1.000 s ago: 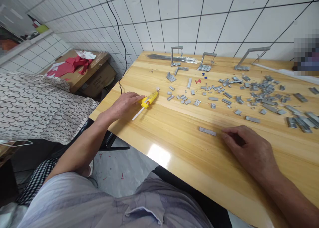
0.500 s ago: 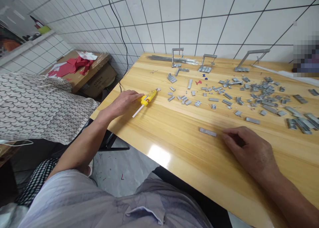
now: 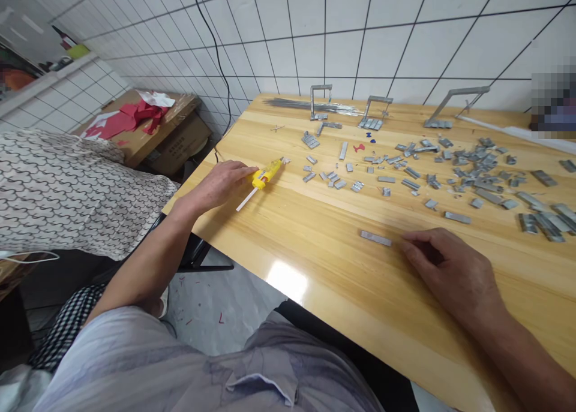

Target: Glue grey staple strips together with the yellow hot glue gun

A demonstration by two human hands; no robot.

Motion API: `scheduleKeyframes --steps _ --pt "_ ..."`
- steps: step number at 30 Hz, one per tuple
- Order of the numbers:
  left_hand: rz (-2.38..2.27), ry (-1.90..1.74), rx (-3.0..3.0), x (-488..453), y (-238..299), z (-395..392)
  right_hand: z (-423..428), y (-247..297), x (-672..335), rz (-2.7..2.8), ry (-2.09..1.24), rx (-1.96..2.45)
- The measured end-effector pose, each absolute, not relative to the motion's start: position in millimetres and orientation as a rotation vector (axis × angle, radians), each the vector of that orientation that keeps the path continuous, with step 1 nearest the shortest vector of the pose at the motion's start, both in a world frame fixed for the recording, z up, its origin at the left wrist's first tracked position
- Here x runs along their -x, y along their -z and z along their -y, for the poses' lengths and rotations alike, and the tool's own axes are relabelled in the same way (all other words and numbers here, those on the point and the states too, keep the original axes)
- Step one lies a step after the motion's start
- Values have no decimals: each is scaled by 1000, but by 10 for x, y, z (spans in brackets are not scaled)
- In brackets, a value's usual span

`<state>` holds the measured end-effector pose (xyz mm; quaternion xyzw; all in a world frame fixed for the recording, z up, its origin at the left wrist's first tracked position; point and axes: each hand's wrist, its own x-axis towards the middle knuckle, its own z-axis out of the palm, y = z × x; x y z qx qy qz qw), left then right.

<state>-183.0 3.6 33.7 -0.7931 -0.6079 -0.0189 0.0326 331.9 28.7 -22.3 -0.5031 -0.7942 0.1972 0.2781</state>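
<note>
My left hand [image 3: 222,181] is closed on a yellow hot glue gun [image 3: 265,175] near the table's left edge. The gun's nozzle points away to the right, and a white glue stick [image 3: 247,200] juts out of its back end. My right hand [image 3: 450,265] is low over the front right of the table, thumb and forefinger pinched together. Whatever the pinch may hold is too small or hidden to make out. Just left of those fingertips is a flat grey strip [image 3: 375,238], with a small gap between them.
Many grey metal pieces [image 3: 477,163] lie scattered across the right of the wooden table [image 3: 288,226]. Three bent grey frames [image 3: 373,113] stand along the tiled wall beside a bundle of thin wires [image 3: 310,106]. A black cable [image 3: 220,58] hangs at the left.
The glue gun and my left hand have shifted very slightly left. My right hand and the grey strip stay where they were.
</note>
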Motion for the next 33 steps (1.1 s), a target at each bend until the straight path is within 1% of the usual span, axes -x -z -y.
scheduleKeyframes --steps 10,22,29,33 --pt "1878 41 2516 1835 -345 -34 -276 181 -3307 2134 -528 1343" --pt "1862 131 2509 1862 -311 -58 -310 292 -3345 2159 -368 1223" --pt "1875 107 2567 1871 -359 -2 -295 270 -3330 2161 -378 1225" --pt "1933 144 2444 1901 -383 -18 -293 268 -3321 2161 -405 1241"
